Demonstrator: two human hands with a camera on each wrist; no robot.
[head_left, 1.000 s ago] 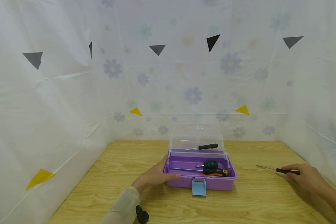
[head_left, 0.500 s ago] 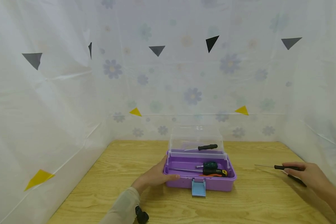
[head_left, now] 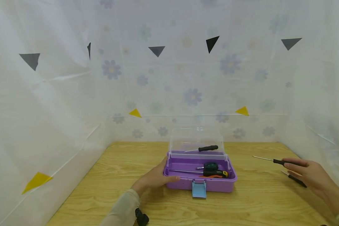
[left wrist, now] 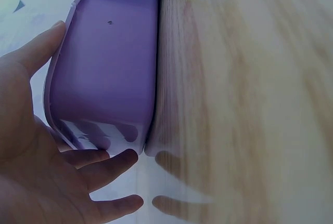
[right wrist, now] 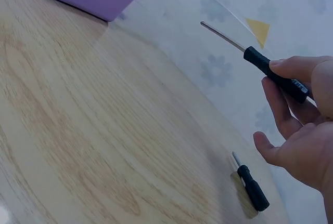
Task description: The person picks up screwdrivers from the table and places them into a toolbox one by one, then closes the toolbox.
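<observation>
- Left hand (head_left: 155,178) laid flat against the left end of the purple box (head_left: 212,184), palm to the wall, fingers straight and spread, thumb along the front edge; grip apart, pressing, not curled round anything.
- In the left wrist view, same hand (left wrist: 36,161) with fingertips reaching down beside the box (left wrist: 112,68) corner onto the surface (left wrist: 250,104).
- Right hand (head_left: 309,174) raised above the right side of the surface (head_left: 115,194), forearm coming in from the lower right corner.
- Right grip clamped on one screwdriver (head_left: 277,161): thumb and forefinger pinching the black handle, other fingers loosely fanned below, shaft pointing left toward the box and clear of the surface.
- In the right wrist view, held screwdriver (right wrist: 260,63) tilted, tip up and to the left, hand (right wrist: 299,125) wrapped at its rear end.
- Box near the middle of the surface, clear lid (head_left: 196,139) standing upright at the back, blue latch (head_left: 199,189) hanging down at the front.
- Screwdrivers, counted: five in all.
- One in the right hand.
- One spare (head_left: 295,179) lying on the surface just under that hand, black handle, short shaft (right wrist: 251,185).
- Two inside the box: a green one (head_left: 210,165) and a long one (head_left: 206,173) with black and yellow handle.
- One black one (head_left: 204,148) seen through the lid; whether behind or within, cannot tell.
- Boxes: one. Hands: two.
</observation>
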